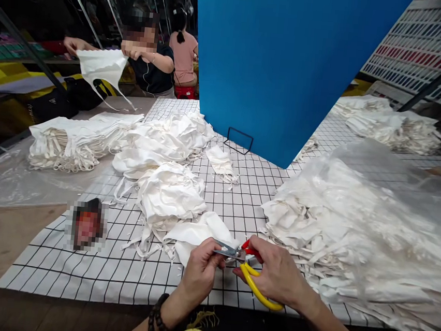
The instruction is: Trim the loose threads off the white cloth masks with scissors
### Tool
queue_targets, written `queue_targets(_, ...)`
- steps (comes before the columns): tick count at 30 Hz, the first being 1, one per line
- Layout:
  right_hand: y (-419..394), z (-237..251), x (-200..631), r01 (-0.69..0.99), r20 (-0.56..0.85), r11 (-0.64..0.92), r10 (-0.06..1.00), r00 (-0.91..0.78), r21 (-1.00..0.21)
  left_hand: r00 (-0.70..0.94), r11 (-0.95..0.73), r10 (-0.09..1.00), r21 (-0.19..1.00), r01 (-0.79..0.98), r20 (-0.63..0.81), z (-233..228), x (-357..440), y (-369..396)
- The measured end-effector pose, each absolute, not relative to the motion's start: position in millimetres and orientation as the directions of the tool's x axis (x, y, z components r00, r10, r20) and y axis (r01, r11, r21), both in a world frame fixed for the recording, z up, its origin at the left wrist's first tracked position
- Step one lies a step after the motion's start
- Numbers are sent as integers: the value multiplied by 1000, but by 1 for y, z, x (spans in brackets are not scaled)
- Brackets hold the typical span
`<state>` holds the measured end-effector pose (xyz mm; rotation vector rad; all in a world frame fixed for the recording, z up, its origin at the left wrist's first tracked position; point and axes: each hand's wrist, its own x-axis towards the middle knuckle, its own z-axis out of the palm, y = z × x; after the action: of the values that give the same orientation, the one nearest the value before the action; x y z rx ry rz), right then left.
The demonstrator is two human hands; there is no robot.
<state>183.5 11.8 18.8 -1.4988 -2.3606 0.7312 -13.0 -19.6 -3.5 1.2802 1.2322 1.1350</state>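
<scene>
My right hand [274, 272] is wrapped round a pair of scissors [257, 289] with one red and one yellow handle. The blades are spread and point left, close to the fingers of my left hand [200, 270]. Those fingers pinch the edge of a white strappy garment [204, 231], whose cloth lies spread on the table just beyond. The bit of fabric between the blades is too small to make out. Behind it sits a crumpled heap of similar white garments [171, 192], with thin straps trailing toward me.
A neat stack of white garments [78, 139] lies at the left. At the right is a large pile under clear plastic [355, 225]. A tall blue panel [285, 62] stands mid-table on a checked cloth [88, 277]. Across the table a co-worker [152, 68] holds up a white garment.
</scene>
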Motion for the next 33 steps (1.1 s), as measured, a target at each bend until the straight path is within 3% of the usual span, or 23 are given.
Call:
queue_targets(6, 12, 13, 186, 775, -40, 352, 899, -435, -526, 69, 38, 997, 999, 7, -38, -3, -14, -20)
queue_targets(15, 15, 12, 185, 771, -37, 386, 884, -466, -506, 99, 32, 994, 996, 83, -40, -3, -19, -17)
queue_targets(22, 12, 0, 185, 746, -30, 370, 886, -462, -554, 126, 135, 984, 990, -34, -129, -10, -15, -17)
queue_targets(33, 8, 13, 188, 720, -86, 343, 869, -487, -603, 193, -15, 981, 993, 120, -9, -11, -16, -14)
